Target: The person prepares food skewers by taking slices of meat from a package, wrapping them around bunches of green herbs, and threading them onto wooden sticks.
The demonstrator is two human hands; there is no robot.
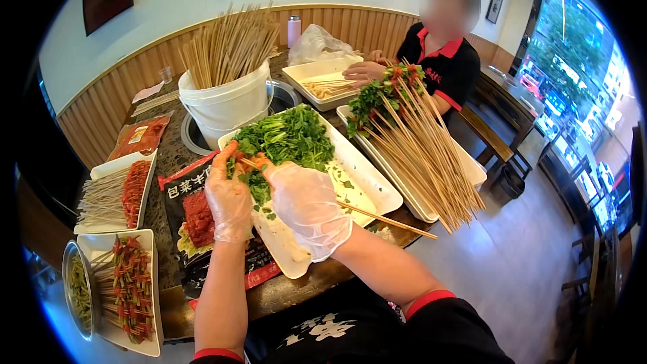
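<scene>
Both of my hands wear clear plastic gloves and meet over the left end of a white tray (pixel 389 197) that holds chopped leafy greens (pixel 293 139). My right hand (pixel 306 202) grips a bamboo skewer (pixel 389 220), whose long end points down to the right. At the skewer's upper end my left hand (pixel 227 202) pinches reddish meat with green leaves; the fingers partly hide it. Under my left wrist lies a black and red food packet (pixel 177 222) with writing. Right of the greens, finished-looking skewers with greens and red pieces (pixel 419 146) are piled on another white tray (pixel 467 162).
A white bucket (pixel 227 106) of bamboo skewers stands behind. At left are a bag of red meat (pixel 141 134), trays of meat skewers (pixel 136 192) and green vegetable skewers (pixel 131 288), and a metal bowl (pixel 78 288). Across the table a co-worker (pixel 440 65) handles skewers over a tray (pixel 323 68).
</scene>
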